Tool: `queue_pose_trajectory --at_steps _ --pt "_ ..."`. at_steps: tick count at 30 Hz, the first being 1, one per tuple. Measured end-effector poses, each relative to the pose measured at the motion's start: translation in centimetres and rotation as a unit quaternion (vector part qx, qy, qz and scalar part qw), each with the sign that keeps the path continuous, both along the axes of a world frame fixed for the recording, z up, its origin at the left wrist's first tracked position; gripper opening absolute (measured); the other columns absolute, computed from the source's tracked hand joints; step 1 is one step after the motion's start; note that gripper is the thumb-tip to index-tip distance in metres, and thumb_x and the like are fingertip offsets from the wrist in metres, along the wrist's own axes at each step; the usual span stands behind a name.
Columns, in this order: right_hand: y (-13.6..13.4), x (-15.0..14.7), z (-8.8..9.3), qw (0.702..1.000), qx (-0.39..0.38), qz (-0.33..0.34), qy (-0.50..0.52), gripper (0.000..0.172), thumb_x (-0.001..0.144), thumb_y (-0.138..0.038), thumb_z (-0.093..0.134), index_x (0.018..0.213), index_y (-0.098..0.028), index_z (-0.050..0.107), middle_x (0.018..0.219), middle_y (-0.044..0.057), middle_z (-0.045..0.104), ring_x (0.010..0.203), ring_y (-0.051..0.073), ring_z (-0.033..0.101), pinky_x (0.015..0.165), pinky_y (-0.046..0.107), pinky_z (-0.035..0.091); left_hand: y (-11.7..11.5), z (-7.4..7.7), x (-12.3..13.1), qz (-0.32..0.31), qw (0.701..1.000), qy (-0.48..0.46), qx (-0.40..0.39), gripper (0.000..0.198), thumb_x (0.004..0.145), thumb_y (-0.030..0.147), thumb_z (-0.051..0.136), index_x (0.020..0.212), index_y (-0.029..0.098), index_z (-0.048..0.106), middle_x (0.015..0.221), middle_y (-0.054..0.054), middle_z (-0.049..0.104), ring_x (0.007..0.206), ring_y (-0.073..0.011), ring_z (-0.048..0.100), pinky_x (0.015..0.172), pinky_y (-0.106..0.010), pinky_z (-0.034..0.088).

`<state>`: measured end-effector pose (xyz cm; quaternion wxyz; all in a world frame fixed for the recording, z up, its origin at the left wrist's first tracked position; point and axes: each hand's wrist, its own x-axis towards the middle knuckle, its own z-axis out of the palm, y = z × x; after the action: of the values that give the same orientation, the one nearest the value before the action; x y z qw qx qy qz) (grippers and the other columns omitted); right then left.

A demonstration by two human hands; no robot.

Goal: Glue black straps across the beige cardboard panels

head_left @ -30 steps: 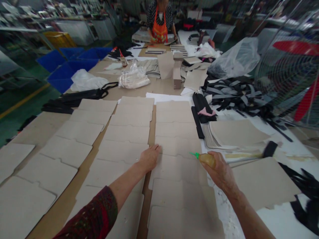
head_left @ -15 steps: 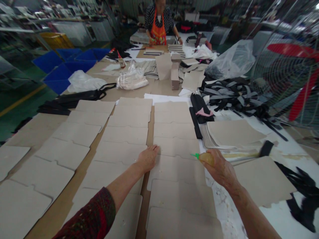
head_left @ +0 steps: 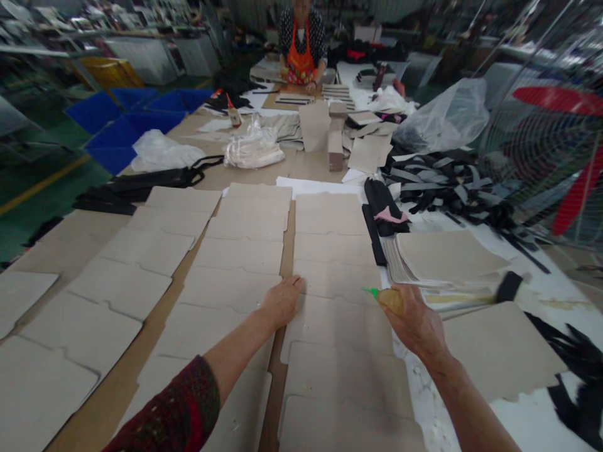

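In my right hand [head_left: 417,320] is a yellowish squeeze bottle [head_left: 392,301] with a green nozzle, tilted so its tip points left over the right edge of a column of beige board panels [head_left: 336,279]. My left hand [head_left: 282,301] lies palm down at that column's left edge, fingers stretched out and touching a panel; its thumb is hidden. The panels overlap like steps, each showing a notched strip. Two more overlapping columns lie left, the middle one [head_left: 235,285] partly beneath my left forearm.
A stack of beige sheets [head_left: 447,254] lies at right, near black strips [head_left: 447,179] and a caged fan with red blades [head_left: 556,97]. Clear plastic bags [head_left: 254,147] and a brown block [head_left: 336,147] stand farther back. A co-worker in an orange apron [head_left: 301,56] is at the far end.
The view has shifted slightly, and both hands keep nearly the same place over the panels. The co-worker's hand at the far end has moved inward to the left.
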<state>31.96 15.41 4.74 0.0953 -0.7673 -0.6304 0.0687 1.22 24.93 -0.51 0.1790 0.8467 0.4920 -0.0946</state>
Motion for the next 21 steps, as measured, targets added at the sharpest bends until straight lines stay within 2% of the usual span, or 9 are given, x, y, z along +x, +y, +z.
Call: queue_pose_trajectory --at_steps 8,11,15,21 --pt "0.4 0.7 0.9 0.999 -0.041 0.027 -0.017 0.027 0.091 -0.043 0.055 0.113 -0.028 0.050 0.116 0.004 0.063 0.080 0.020 0.066 0.058 0.030 0.041 0.0 -0.4 -0.1 -0.007 1.000 -0.007 0.006 0.072 0.074 0.008 0.060 0.142 0.016 0.038 0.153 -0.014 0.041 0.138 -0.0266 0.044 0.116 -0.039 0.037" --pt "0.4 0.9 1.0 0.999 -0.042 0.016 -0.021 0.028 0.090 -0.044 0.054 0.114 -0.028 0.050 0.118 0.005 0.062 0.079 0.020 0.066 0.058 0.030 0.040 -0.1 -0.5 -0.2 -0.009 1.000 -0.009 0.009 0.071 0.074 0.008 0.059 0.142 0.016 0.038 0.153 -0.014 0.041 0.138 -0.0266 0.043 0.116 -0.039 0.036" --pt "-0.2 1.4 0.8 1.000 -0.026 -0.003 0.001 0.031 0.089 -0.045 0.056 0.114 -0.028 0.051 0.118 0.004 0.062 0.079 0.019 0.066 0.058 0.030 0.041 -0.1 -0.6 -0.2 -0.007 1.000 -0.012 0.009 0.071 0.074 0.007 0.059 0.141 0.018 0.039 0.153 -0.013 0.042 0.138 -0.0256 0.043 0.115 -0.038 0.037" --pt "-0.4 0.8 -0.1 0.999 -0.012 0.020 0.040 0.029 0.089 -0.043 0.056 0.113 -0.028 0.051 0.113 0.003 0.062 0.080 0.018 0.065 0.061 0.030 0.045 -0.1 -0.1 -0.1 0.000 1.000 -0.007 0.002 0.069 0.074 0.006 0.059 0.139 0.018 0.041 0.152 -0.013 0.042 0.137 -0.0262 0.045 0.114 -0.039 0.039"
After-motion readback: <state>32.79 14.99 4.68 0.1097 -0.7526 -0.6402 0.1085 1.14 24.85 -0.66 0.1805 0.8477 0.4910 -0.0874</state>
